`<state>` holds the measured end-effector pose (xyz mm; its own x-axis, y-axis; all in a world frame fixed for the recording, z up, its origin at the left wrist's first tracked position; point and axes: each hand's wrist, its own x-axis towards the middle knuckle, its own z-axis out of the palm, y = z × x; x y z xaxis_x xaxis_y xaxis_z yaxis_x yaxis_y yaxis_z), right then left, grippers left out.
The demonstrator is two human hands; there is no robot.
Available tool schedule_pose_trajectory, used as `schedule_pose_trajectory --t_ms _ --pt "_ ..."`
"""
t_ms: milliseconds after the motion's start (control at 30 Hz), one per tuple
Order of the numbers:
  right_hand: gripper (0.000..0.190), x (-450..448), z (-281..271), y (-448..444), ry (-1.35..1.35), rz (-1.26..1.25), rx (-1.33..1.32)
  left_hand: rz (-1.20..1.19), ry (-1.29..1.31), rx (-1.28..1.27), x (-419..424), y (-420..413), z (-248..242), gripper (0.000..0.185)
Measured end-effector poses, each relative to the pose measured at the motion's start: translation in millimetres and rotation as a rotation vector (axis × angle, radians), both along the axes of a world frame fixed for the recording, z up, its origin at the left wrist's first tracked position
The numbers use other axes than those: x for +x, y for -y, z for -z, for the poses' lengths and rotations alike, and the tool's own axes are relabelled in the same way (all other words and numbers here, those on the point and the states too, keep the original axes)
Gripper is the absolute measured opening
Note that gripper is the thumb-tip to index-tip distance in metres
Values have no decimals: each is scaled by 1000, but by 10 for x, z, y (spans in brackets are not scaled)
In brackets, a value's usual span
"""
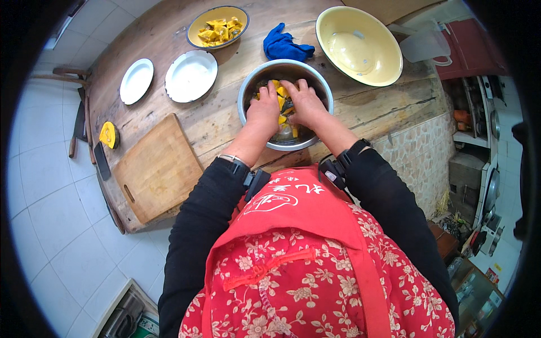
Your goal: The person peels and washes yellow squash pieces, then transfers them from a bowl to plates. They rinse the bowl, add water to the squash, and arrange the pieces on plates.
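Both my hands reach down into a round metal basin (286, 147) that holds cut pumpkin pieces (282, 101) and what looks like water. My left hand (265, 107) is on the basin's left side, its fingers among the pieces, their tips partly hidden. On the other side my right hand (307, 103) touches the pieces with bent, spread fingers; whether either hand grips a piece cannot be told. Behind the basin lies a crumpled blue cloth (285, 45). More pumpkin chunks (220, 31) fill a yellow enamel bowl (193, 34) farther back.
A large yellow enamel basin (359, 46) stands right of the cloth. To the left are two white enamel plates (191, 76) (137, 81), a wooden cutting board (158, 169), a pumpkin piece (109, 135) and a dark-bladed knife (102, 160) at the wooden table's (236, 114) edge.
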<state>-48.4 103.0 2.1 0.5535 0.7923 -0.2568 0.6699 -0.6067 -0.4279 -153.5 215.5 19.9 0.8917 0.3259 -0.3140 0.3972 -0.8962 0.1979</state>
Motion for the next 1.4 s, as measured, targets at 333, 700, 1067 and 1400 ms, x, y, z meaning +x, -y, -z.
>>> schedule_pose_trajectory --t_ms 333,700,1067,1400 --pt "57 198 -133 38 -355 186 61 -124 170 -348 -48 -212 -50 61" --pt "109 -175 -254 139 6 -15 -163 -39 93 -81 -87 53 59 71" --pt "44 25 -213 226 -67 27 33 -127 479 -660 -181 -197 -78 60" --pt "102 81 -244 240 -46 -43 125 -125 142 -175 -125 -234 -165 68"
